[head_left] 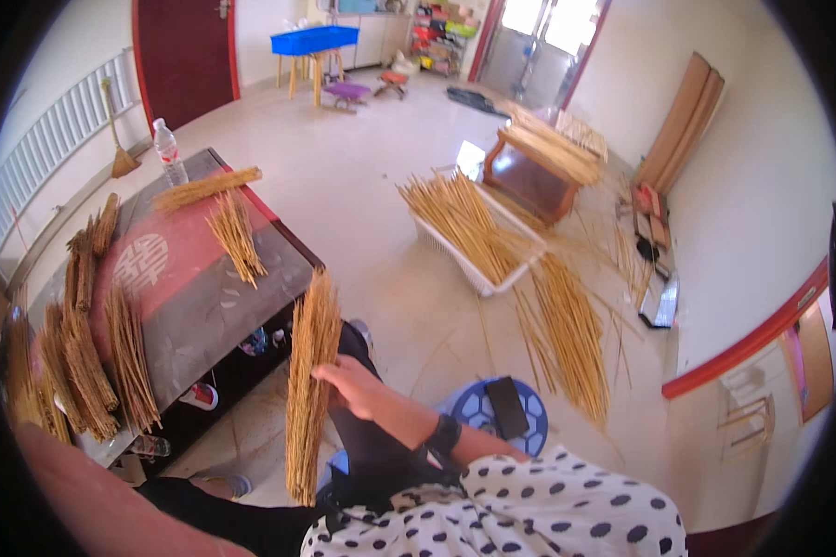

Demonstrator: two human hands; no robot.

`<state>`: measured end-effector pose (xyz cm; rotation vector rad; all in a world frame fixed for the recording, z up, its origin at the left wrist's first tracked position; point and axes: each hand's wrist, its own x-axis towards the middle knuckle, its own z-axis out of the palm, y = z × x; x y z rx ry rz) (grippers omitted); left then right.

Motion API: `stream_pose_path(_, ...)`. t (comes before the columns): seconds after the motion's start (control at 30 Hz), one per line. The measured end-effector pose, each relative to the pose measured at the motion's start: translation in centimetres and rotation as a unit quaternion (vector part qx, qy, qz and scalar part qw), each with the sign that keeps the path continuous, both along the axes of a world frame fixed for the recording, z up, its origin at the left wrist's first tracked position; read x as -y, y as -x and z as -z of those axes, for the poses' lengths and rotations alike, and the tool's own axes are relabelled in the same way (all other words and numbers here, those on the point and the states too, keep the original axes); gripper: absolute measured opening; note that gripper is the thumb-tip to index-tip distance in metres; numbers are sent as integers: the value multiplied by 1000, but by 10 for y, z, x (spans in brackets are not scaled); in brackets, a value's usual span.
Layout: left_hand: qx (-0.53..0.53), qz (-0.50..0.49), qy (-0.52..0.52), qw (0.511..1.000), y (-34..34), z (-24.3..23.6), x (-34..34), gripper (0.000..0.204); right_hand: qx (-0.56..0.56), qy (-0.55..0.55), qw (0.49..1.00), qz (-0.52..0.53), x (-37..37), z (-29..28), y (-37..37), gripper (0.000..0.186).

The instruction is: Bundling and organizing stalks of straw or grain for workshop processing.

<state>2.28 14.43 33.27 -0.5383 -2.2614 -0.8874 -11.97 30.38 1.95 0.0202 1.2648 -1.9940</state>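
Pale tiled floor [362,186] runs wide and open beyond the dark counter [204,297], which carries straw bundles [88,362] along its left edge, a loose sheaf [235,237] near its far end and a water bottle [167,153] at its far corner. Right of the counter's near corner there is open floor before a white basket [478,269] of stalks and a blue stool [492,413]. Just off that near corner, the right hand [358,385] wraps its fingers [330,373] round an upright straw bundle [308,390], while the left hand's fingers are out of sight, only the forearm shows.
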Motion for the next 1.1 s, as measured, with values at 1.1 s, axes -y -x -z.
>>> stream_pose_path(1.1, 283, -550, 145, 772, -128, 300, 234, 37, 25, 96, 994, 40, 3, -8, 47, 29)
